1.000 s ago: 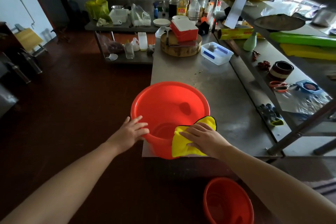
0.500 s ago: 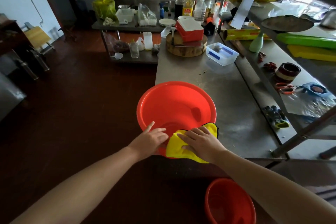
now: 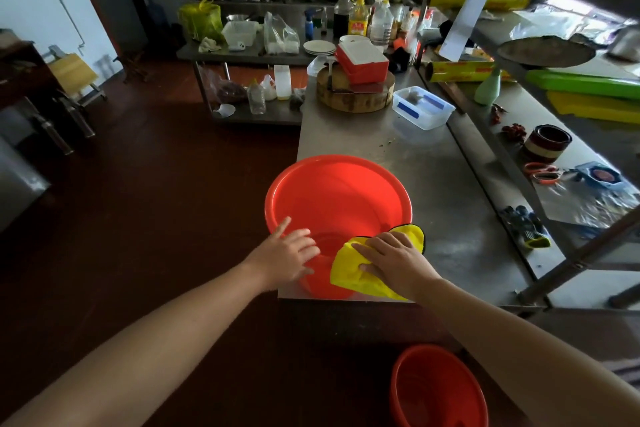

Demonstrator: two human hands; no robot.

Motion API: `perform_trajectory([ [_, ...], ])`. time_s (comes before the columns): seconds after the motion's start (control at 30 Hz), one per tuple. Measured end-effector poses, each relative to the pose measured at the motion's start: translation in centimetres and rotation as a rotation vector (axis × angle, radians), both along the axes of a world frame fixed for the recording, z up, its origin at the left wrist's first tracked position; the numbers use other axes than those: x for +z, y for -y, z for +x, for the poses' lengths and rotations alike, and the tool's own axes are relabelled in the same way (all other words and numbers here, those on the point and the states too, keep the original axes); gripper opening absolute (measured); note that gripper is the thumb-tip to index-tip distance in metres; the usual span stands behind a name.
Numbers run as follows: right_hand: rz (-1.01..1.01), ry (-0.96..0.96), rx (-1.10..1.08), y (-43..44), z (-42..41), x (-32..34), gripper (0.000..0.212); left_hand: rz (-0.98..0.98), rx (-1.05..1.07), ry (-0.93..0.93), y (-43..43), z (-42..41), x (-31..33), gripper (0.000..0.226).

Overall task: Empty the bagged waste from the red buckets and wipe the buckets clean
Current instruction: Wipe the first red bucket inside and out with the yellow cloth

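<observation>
A red bucket stands upright at the near corner of the steel table, with nothing visible inside it. My left hand lies flat on its near outer wall and rim, fingers spread. My right hand presses a yellow cloth with flat fingers against the bucket's near right outer wall. A second red bucket sits on the dark floor below, partly hidden by my right forearm.
On the table behind stand a round wooden chopping block with a red box on it and a clear plastic container. A steel shelf rack runs along the right. Bottles crowd the back counter.
My left hand slid rightward along the bucket's near wall, closer to my right hand. The cloth and right hand shifted slightly on the bucket's wall. The view drifted left.
</observation>
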State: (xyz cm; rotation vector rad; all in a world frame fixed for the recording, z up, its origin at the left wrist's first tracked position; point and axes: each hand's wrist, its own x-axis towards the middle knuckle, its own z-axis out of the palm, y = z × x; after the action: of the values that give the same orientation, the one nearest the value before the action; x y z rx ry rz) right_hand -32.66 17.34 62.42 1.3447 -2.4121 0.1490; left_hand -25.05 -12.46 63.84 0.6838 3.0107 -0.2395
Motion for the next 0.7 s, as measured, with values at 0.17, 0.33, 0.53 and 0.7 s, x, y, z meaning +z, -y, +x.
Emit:
perform_trajectory([
  [0.17, 0.022, 0.006, 0.003, 1.2, 1.6, -0.3, 0.049, 0.097, 0.016, 0.016, -3.2, 0.5, -0.5, 0.041],
  [0.33, 0.062, -0.013, 0.061, -0.6, 0.3, 0.0, 0.052, 0.082, -0.053, -0.031, -0.1, 0.4, -0.4, 0.037],
  [0.53, 0.079, 0.013, 0.058, -2.6, -2.0, 0.2, 0.054, 0.069, 0.098, -0.039, 4.7, -1.0, 0.1, 0.034],
  [0.7, 0.039, 0.014, 0.014, -1.6, -1.8, -0.3, 0.056, 0.033, 0.122, -0.002, 3.7, -1.5, -0.1, 0.046],
])
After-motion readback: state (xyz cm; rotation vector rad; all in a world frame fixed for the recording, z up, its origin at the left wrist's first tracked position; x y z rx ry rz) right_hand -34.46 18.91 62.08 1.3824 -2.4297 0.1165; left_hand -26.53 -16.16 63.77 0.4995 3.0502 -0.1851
